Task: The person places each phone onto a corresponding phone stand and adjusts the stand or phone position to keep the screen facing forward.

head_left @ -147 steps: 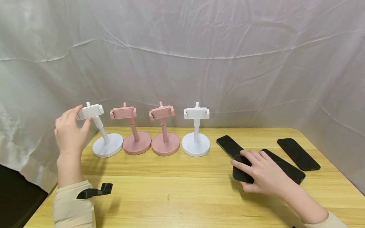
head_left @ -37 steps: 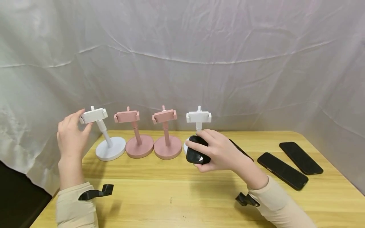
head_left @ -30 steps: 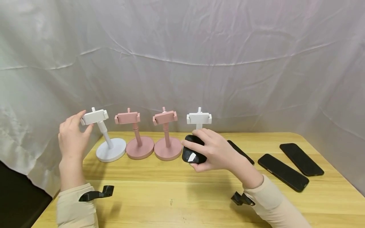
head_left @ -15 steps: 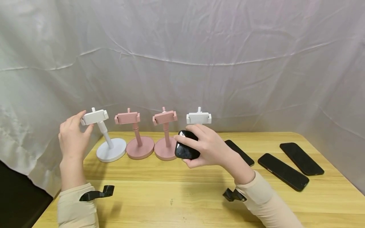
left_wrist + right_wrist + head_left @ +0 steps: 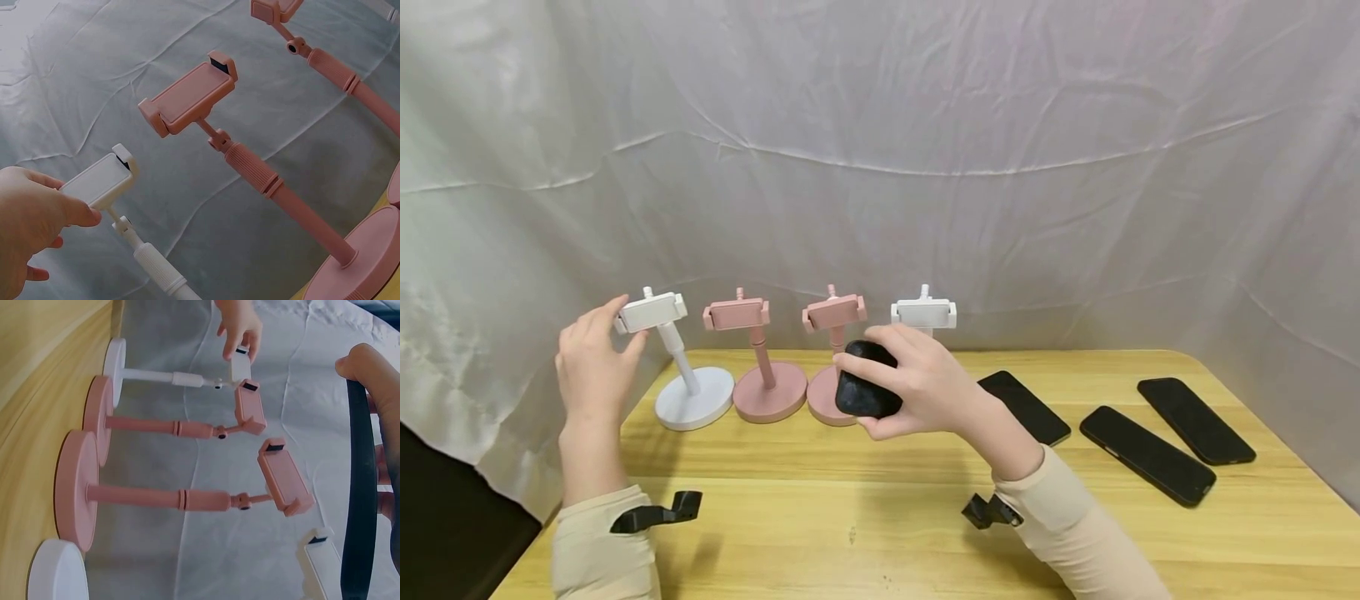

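My left hand (image 5: 597, 362) pinches the left end of the clamp on the leftmost white phone stand (image 5: 694, 400), thumb below and fingers above, as the left wrist view also shows. My right hand (image 5: 917, 379) holds a black smartphone (image 5: 867, 392) raised above the table, in front of the right pink phone stand (image 5: 837, 312). The right wrist view shows this smartphone (image 5: 359, 494) nearly edge-on, with the thumb on one end and fingers behind. A second pink phone stand (image 5: 770, 392) stands beside the left white one. My right hand partly hides the other white phone stand (image 5: 923, 313).
Three more black phones lie flat at the right: one behind my right forearm (image 5: 1028, 408), a middle phone (image 5: 1148, 456) and a far-right phone (image 5: 1197, 421). The wooden table (image 5: 760, 517) ends at a grey cloth backdrop (image 5: 880, 208).
My right hand has carried the smartphone from the phones at the right leftward, past the right white stand to the right pink one. My left hand keeps its pinch on the clamp.
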`<action>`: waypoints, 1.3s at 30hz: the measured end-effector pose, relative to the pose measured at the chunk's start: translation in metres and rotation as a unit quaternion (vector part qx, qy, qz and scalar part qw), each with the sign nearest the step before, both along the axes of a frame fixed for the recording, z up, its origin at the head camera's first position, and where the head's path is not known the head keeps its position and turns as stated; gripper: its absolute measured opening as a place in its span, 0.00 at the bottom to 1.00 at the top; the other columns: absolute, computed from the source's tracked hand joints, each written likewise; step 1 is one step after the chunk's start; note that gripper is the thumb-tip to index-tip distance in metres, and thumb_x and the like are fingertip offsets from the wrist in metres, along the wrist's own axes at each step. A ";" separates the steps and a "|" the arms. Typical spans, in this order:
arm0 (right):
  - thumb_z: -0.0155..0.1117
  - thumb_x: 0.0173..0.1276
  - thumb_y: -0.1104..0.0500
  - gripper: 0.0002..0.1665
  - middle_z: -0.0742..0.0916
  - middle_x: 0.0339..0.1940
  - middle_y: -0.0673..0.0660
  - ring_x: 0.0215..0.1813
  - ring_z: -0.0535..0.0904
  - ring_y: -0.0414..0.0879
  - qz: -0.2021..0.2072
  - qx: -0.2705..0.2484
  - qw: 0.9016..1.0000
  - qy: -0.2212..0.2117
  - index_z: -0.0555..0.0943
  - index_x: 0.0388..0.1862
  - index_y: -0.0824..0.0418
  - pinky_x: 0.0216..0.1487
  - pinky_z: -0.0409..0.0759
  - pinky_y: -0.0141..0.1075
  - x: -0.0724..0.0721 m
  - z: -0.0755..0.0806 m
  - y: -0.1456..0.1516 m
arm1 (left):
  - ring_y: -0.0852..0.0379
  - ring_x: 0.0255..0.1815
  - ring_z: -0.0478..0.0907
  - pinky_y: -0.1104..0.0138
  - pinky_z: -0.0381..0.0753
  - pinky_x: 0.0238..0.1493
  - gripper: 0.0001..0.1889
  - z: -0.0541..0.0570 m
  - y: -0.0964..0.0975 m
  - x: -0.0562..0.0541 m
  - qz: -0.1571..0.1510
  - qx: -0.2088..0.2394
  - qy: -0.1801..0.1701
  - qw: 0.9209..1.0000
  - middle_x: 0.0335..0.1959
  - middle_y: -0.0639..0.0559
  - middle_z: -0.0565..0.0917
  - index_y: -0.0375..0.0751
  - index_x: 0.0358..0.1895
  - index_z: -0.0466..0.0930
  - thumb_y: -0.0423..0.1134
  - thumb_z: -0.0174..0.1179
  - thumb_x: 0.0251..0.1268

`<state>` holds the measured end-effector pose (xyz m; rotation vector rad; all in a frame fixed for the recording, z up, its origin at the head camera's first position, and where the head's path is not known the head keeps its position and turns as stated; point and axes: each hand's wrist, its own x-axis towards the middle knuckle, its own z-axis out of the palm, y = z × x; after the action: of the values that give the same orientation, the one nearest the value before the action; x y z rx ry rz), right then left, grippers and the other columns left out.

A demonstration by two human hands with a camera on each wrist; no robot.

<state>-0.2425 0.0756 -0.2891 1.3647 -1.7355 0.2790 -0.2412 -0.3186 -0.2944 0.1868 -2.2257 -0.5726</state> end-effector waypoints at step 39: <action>0.68 0.48 0.42 0.34 0.80 0.50 0.61 0.50 0.79 0.50 0.037 -0.044 0.998 -0.011 0.81 0.55 0.53 0.55 0.79 0.39 -0.007 0.007 -0.066 | 0.29 0.61 0.69 0.37 0.65 0.59 0.26 0.000 0.000 0.000 -0.004 -0.006 0.004 1.000 0.62 0.35 0.77 0.42 0.65 0.74 0.32 0.64 0.61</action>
<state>-0.2493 0.0098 -0.2817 1.3668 -1.6731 0.4084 -0.2411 -0.3183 -0.2947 0.1697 -2.2229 -0.5634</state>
